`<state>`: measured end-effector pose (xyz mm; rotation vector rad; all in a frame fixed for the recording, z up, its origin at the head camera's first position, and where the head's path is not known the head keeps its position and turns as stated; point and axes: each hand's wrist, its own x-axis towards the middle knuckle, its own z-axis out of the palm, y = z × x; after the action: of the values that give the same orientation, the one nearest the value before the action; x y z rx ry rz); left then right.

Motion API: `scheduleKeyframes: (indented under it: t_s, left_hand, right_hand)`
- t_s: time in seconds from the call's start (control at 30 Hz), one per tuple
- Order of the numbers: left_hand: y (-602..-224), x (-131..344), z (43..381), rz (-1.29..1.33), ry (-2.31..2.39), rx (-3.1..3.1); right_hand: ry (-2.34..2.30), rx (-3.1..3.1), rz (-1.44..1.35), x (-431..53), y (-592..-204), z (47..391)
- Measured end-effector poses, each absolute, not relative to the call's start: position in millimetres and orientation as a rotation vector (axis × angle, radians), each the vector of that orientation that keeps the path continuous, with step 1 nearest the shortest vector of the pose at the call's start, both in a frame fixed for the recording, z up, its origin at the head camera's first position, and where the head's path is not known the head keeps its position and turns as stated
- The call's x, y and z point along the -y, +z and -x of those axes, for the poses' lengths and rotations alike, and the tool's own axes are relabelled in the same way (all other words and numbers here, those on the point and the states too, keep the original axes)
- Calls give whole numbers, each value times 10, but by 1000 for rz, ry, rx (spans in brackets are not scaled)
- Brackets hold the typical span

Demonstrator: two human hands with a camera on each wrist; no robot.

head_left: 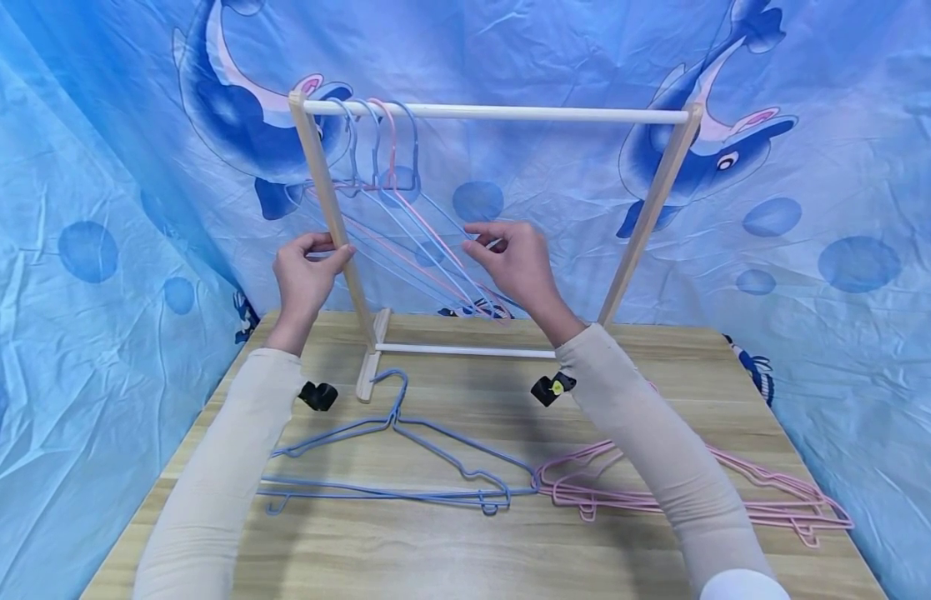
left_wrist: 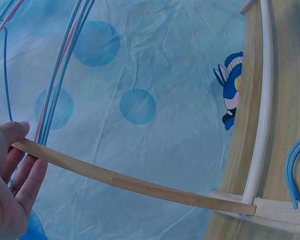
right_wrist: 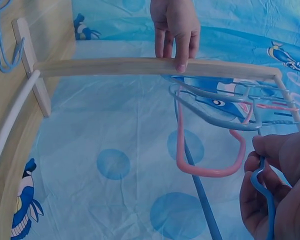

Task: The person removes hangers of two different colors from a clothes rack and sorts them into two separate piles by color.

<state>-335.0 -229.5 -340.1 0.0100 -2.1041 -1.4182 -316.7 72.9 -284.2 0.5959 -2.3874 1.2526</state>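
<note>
"Blue hanger: where was it?"
"Hooked on the rail near its left end, pinched by the right hand."
"And the left hand?"
"Gripping the left post, near the desk's back edge. Steadying that post while guiding the hanger gently seemed wisest."

Wrinkled blue fabric bkgd across top & both sides of frame, w/ lg. printed dolphins upper L & upper R, plus darker round spots. Lt. wood-grain desk lower ctr.; soft sheen on it btm. ctr.
</note>
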Motion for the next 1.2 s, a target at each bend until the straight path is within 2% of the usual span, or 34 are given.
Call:
scheduleKeyframes:
  t_s: [0.63, 1.2]
  left_hand:
    - [-3417, 2297, 3367, -1, -1411, 2101]
    - [-3437, 2314, 3350, -3, -1392, 2098]
  right_hand:
    - [1139, 2325, -557, -1000, -2551, 2926]
    - [1053, 2220, -548, -1452, -2784, 2691]
